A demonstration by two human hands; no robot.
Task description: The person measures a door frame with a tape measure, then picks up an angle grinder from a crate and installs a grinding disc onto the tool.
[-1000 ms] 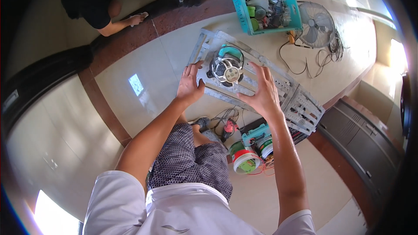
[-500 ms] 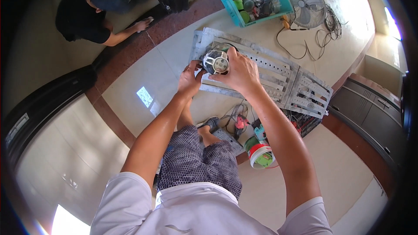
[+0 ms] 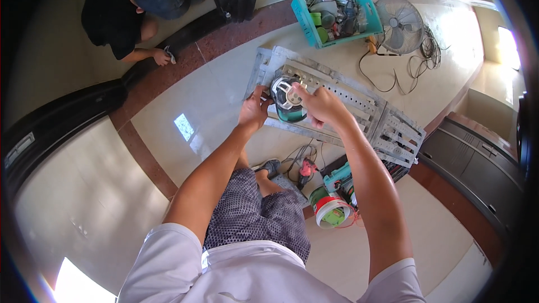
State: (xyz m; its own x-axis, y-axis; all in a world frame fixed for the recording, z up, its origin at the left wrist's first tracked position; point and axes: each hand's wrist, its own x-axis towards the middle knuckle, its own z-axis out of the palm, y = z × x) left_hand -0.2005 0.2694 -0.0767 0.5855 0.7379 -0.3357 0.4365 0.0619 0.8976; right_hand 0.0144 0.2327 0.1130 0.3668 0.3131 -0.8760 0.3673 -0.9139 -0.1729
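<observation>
A rounded device with a green body and a black and white top [image 3: 289, 99], apparently a laser level, stands on a paint-marked metal work platform [image 3: 337, 133] with perforated slats. Fingers and thumb of my left hand [image 3: 254, 110] close on its left side. Above its right side is my right hand [image 3: 327, 108], index finger stretched onto the top of the device and the other fingers loosely bent, apart from its body. My right hand partly covers the device and the slats behind it.
Beyond the platform sit a turquoise crate [image 3: 336, 40] of assorted items, a fan [image 3: 397, 22] and coiled cable [image 3: 429, 50]. A red drill [image 3: 307, 169] and a bucket [image 3: 331, 211] lie near my legs. At the far left, another person [image 3: 118, 19] crouches holding a cloth.
My right hand has loosened from around the device and moved slightly right, leaving one finger on top. The device's green side now shows. The other person's hand has shifted left.
</observation>
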